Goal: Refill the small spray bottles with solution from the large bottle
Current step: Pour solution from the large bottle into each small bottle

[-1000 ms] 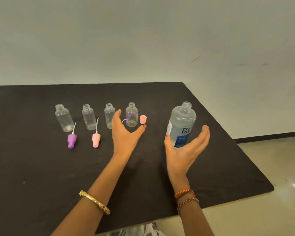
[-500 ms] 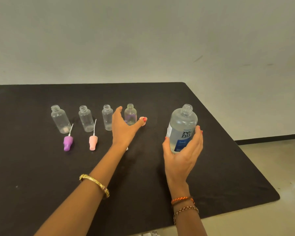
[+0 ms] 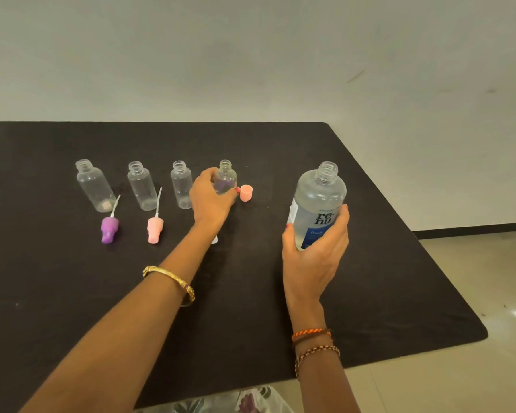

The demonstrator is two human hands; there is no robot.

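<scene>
Several small clear spray bottles stand uncapped in a row on the black table (image 3: 72,293). My left hand (image 3: 210,201) is wrapped around the rightmost small bottle (image 3: 225,177). The other small bottles (image 3: 94,186) (image 3: 140,186) (image 3: 181,184) stand to its left. My right hand (image 3: 316,248) grips the large clear bottle (image 3: 319,198) with a blue label, uncapped and upright, holding clear liquid. A purple spray head (image 3: 109,229) and a pink spray head (image 3: 155,229) lie in front of the row.
A small pink cap (image 3: 246,193) stands just right of the held small bottle. A white piece (image 3: 214,239) peeks out under my left forearm. The table's right edge drops to a tiled floor (image 3: 474,263). A pale wall is behind.
My left hand moved forward and closed around the rightmost small bottle. My right hand closed on the large bottle, which it was only reaching toward a second ago.
</scene>
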